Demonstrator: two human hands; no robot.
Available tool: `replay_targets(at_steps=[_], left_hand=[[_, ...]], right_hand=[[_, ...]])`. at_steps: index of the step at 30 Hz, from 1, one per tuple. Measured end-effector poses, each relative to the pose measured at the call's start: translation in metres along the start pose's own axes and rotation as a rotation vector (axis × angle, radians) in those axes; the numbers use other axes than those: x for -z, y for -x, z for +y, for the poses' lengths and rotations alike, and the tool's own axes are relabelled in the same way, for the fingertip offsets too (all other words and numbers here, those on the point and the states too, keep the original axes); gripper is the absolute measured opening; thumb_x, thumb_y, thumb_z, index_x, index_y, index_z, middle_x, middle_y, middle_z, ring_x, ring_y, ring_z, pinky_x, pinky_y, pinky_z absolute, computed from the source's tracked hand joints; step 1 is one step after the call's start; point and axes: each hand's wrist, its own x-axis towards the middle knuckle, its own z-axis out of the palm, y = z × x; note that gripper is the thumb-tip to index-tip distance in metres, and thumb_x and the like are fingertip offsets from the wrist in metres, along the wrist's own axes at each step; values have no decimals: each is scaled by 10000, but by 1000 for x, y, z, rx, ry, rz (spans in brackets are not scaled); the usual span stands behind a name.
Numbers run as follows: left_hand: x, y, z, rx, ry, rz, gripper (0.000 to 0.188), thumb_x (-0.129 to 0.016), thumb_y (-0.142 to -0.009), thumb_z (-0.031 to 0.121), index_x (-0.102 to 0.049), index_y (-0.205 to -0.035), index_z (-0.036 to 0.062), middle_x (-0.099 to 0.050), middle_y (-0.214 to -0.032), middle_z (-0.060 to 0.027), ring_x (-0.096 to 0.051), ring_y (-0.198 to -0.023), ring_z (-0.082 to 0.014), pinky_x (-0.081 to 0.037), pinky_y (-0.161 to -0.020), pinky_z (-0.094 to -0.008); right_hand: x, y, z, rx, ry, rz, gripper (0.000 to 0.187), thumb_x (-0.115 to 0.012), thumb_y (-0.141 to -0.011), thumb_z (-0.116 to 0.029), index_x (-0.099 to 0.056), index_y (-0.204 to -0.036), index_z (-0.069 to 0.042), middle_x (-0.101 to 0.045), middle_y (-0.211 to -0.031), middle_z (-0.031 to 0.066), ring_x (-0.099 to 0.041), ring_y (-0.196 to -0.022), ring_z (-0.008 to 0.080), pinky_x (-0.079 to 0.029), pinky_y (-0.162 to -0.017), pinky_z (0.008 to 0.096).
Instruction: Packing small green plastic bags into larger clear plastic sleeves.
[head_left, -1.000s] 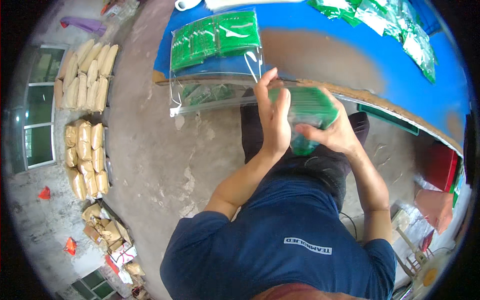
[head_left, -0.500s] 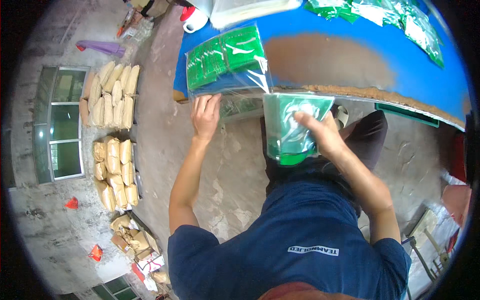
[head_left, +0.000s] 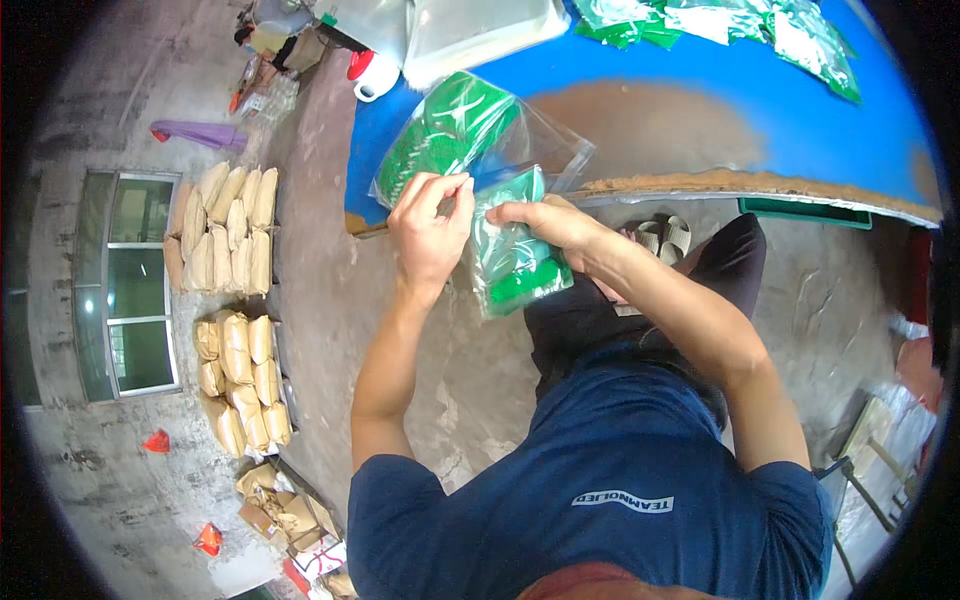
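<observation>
At the table's near edge lies a clear plastic bag (head_left: 575, 165) with rows of green packets (head_left: 455, 115) inside, tilted on the surface. My left hand (head_left: 430, 225) is closed at its near side, thumb and fingertips pinched together on the film; the exact grip is partly hidden. Close beside it, my right hand (head_left: 560, 228) grips a stack of green packets in clear wrapping (head_left: 520, 275), thumb on top and fingers beneath. The stack hangs just off the table edge, over the floor and next to my lap.
A blue table (head_left: 800, 130) with a worn brown patch spans the top. On it are clear plastic sheets (head_left: 480, 40), a white bottle with red cap (head_left: 374, 75) and loose green packets (head_left: 815, 50). Stacked brown sacks (head_left: 240, 370) line the left wall. Sandals (head_left: 665, 238) sit under the table.
The right hand has brought its stack left, close to my left hand. The bag has turned, its right end now swung out. My left hand has moved slightly right and changed its finger position.
</observation>
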Motion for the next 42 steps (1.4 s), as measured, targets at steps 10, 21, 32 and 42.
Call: replay_targets(at_steps=[10, 21, 32, 42], left_hand=[[23, -31, 16, 184, 59, -25, 79, -747, -825, -2, -735, -902, 10, -635, -756, -28, -548, -638, -75, -435, -587, -229], [28, -51, -4, 293, 244, 72, 45, -713, -903, 30, -713, -926, -9, -683, -841, -3, -596, -725, -41, -473, -660, -192], [21, -42, -124, 615, 621, -152, 591, -693, -942, 210, -450, -1425, -29, -527, -1434, -160, -499, -1326, -209, -383, -1103, -324], [1, -6, -136, 883, 975, -449, 616, -548, -1017, 377, -403, -1504, 29, -472, -1494, -75, -423, -1376, -191, -323, -1142, -338]], right_hand=[[-9, -50, -45, 144, 11, -171, 547, -748, -812, -330, -636, -1206, 32, -672, -1170, 172, -670, -1033, 243, -555, -886, 393], [-20, -113, -45, 110, -40, -356, 950, -411, -917, -738, -332, -1528, -15, -386, -1527, 241, -381, -1407, 345, -315, -1143, 497], [-22, -45, -29, 217, -419, -120, 447, -612, -969, -363, -565, -1292, -57, -619, -1256, 93, -579, -1145, 224, -452, -1004, 396], [-52, -60, -44, 57, -309, 2, 375, -524, -996, -225, -541, -1297, -1, -606, -1261, 145, -567, -1186, 281, -446, -1035, 443]])
